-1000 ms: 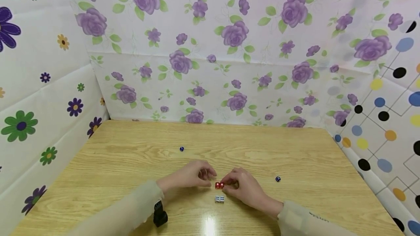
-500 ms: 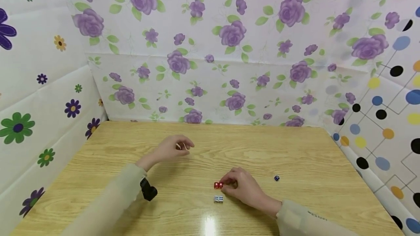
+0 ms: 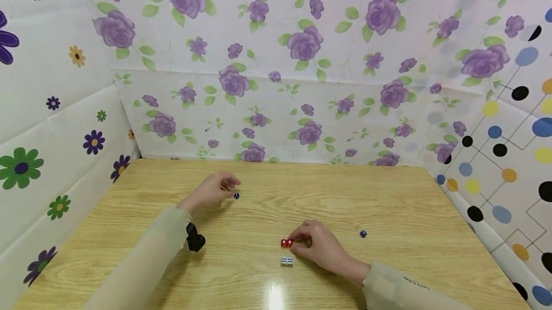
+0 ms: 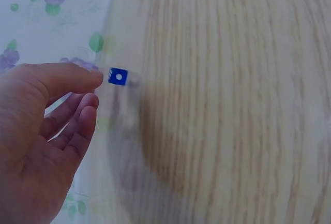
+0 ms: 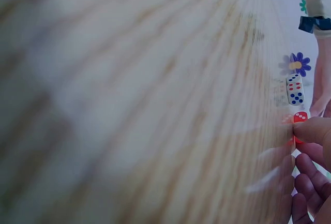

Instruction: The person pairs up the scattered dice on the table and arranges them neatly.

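Observation:
A blue die (image 3: 236, 196) lies toward the back left of the wooden table. Beside it my left hand (image 3: 212, 190) hovers with loosely bent fingers; in the left wrist view the blue die (image 4: 119, 77) shows just beyond the fingertips, apart from them. Two red dice (image 3: 284, 243) sit side by side near the front middle. My right hand (image 3: 321, 246) pinches the right one between thumb and forefinger. In the right wrist view the thumb partly covers the red die (image 5: 300, 117). A pair of white dice (image 3: 286, 261) lies side by side just nearer to me.
A second blue die (image 3: 363, 234) rests on the table to the right of my right hand. Floral sheeting (image 3: 276, 109) stands along the back edge, with patterned sheets at both sides. A black device (image 3: 195, 238) is strapped at my left wrist.
My left hand has moved from beside the red dice to the back left, passing over the blue die, which shows again at its fingertips. My right hand stays at the red dice.

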Demonstrator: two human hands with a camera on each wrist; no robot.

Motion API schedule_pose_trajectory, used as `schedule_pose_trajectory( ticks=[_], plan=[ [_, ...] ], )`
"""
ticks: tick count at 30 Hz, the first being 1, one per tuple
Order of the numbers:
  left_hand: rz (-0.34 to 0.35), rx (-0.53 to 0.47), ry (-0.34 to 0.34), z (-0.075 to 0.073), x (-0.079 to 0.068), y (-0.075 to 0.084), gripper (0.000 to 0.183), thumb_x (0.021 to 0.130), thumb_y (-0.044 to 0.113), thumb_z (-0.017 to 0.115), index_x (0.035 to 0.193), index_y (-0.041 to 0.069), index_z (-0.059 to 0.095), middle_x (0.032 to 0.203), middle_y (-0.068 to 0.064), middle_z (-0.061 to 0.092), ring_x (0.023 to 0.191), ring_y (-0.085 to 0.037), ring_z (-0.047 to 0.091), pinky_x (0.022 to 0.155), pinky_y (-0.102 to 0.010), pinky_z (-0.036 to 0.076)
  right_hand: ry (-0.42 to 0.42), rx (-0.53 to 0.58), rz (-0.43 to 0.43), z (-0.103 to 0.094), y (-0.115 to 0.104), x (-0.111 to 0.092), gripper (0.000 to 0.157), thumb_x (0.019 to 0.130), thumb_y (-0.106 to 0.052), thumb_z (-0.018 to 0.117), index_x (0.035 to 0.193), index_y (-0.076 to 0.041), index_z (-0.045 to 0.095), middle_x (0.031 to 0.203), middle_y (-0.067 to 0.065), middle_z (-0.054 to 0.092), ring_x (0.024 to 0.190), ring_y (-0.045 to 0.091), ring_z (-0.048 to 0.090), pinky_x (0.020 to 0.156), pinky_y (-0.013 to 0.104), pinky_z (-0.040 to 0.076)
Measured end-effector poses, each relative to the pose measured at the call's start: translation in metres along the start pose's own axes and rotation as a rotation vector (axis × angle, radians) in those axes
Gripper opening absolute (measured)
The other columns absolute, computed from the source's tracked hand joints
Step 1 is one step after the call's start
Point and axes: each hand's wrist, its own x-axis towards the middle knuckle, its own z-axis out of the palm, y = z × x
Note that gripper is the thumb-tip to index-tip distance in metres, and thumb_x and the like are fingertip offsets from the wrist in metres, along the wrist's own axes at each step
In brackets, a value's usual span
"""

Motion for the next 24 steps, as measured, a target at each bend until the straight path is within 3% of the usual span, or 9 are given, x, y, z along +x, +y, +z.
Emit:
schedule_pose_trajectory(
  ticks=[7,24],
  plan=[
    [-0.061,-0.014,-0.032,0.007,0.001,-0.012,0.023,0.09,0.007,0.07,0.112,0.002,0.068,0.101,-0.009,0.069,0.086,-0.013,0.061,0.078,-0.028,0.052,-0.007,0.001,0.006,0.0,0.0,0.0,0.014,0.085,-0.023,0.079,0.099,-0.024,0.075,0.091,-0.011,0.064,0.085,0.005,0.054,0.07,0.018,0.048],
    [-0.04,-0.083,-0.019,0.012,0.002,-0.031,0.017,0.09,0.011,0.072,0.106,0.008,0.07,0.1,-0.008,0.07,0.086,-0.014,0.062,0.076,-0.026,0.052,-0.001,-0.002,0.008,0.001,0.001,-0.001,0.015,0.085,-0.024,0.079,0.099,-0.024,0.075,0.091,-0.012,0.064,0.085,0.004,0.053,0.071,0.018,0.048]
  ],
)
